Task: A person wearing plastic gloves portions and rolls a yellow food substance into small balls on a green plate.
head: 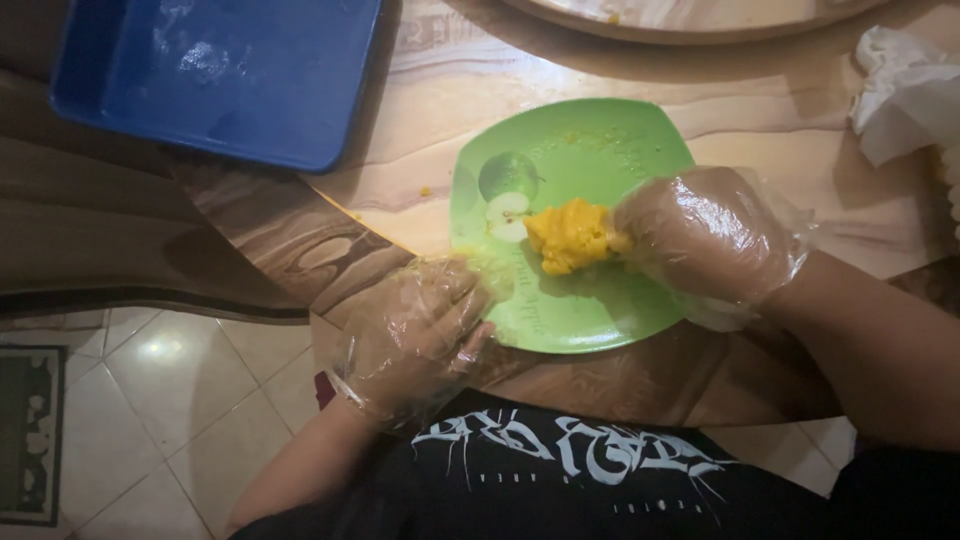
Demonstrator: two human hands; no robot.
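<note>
**Inspector:** Report the state of both hands.

**Operator:** I see 2 hands, each in a thin clear plastic glove. My right hand point(712, 238) is curled over, its fingers closed against the right side of a yellow lump point(570, 236). I would call that grip clenched on the lump. My left hand point(422, 328) rests at the near-left edge of the green plate point(600, 150), fingers bent. Whether it pinches the rim or only presses on it, I cannot tell; the glove film blurs the fingertips.

**Inspector:** Location of the lump?

**Operator:** It sits on the green plate, about the middle, beside a printed apple picture. The plate lies flat on the wooden counter point(760, 120).

**Inspector:** The relation that matters?

**Operator:** The lump lies directly left of the right hand and touches it. It lies up and to the right of the left hand, apart from it. The right hand is plainly the nearer. The lump is roughly round, with only a slight long axis running left to right.

**Inspector:** Surroundings?

**Operator:** 1 blue tray point(215, 75) at the far left, partly over the counter edge. 1 crumpled white tissue point(900, 90) at the far right. Small yellow crumbs lie on the counter between tray and plate. Tiled floor point(160, 400) below.
</note>
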